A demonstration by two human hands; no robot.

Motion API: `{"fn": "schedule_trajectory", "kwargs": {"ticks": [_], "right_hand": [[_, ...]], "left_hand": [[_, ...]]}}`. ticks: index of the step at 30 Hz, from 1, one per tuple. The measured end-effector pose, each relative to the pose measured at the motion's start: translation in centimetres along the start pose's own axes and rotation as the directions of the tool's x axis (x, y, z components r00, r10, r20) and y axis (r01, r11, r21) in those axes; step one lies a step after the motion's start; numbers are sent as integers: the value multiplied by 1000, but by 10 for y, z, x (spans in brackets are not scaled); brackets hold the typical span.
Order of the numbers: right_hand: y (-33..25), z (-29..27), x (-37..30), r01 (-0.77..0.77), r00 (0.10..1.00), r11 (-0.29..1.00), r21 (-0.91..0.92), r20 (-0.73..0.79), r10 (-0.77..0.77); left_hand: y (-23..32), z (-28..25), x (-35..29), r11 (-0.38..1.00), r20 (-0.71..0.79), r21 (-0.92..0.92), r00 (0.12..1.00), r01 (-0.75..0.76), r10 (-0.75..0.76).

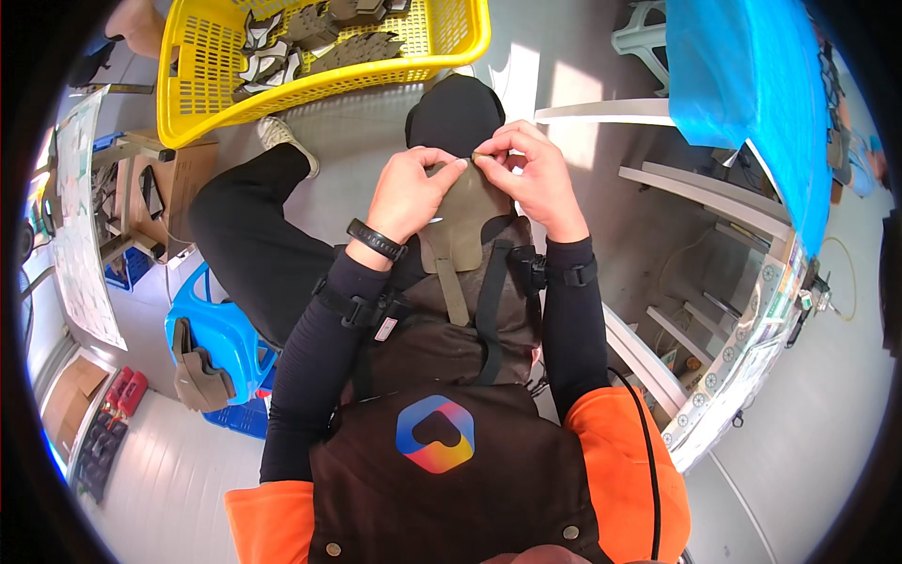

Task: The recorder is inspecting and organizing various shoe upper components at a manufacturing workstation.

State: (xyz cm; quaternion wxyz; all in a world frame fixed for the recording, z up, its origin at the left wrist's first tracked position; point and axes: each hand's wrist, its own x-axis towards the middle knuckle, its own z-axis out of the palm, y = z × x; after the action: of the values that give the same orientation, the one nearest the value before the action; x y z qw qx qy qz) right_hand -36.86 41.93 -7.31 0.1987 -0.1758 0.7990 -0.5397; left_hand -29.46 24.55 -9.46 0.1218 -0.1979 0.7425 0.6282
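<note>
Head view: held between left hand (413, 188) and right hand (531, 174), over the lap, a flat piece of olive-brown material (458, 221). Pinched at the far edge by thumb and forefinger on either side, with barely a gap between the two grips; draped from there toward the body. Too small and finger-covered to tell: the exact fold or layer within each pinch. Matte and soft-looking, widening just below the hands, then tapering to a blunt tongue.

Closer to the body than the hands, a narrow olive strip (452, 291), straight-sided, flat against a creased, smooth, dark brown apron (423, 512). Right of that strip, a black strap (490, 315). Around the left wrist, a black wristband (376, 240). Just beyond the hands, a knee (456, 108) in plain black cloth.

Farther out, ahead and left of the hands, a yellow plastic basket (202, 113), perforated, with curved, jagged-edged grey-brown pieces (357, 52) inside. Left of the left hand and nearer the body, a glossy blue stool (221, 324), with a folded grey-brown piece (199, 376) on top. Well to the right of the right hand, a thin blue sheet (742, 70), above pale, straight frame bars (695, 197).
</note>
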Motion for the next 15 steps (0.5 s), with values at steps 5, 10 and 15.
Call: {"fn": "schedule_trajectory", "kwargs": {"ticks": [5,10,15], "right_hand": [[-7,-4,-6,5,992,998,-65,126,3],[-4,-5,-9,18,994,1000,18,112,-20],[-5,3,-8,-17,998,1000,-16,-65,16]], "left_hand": [[-2,2,-1,1000,-2,-18,1000,20,-20],[-3,3,-2,995,-38,57,995,-85,87],[2,4,0,999,-23,18,999,-28,28]]}}
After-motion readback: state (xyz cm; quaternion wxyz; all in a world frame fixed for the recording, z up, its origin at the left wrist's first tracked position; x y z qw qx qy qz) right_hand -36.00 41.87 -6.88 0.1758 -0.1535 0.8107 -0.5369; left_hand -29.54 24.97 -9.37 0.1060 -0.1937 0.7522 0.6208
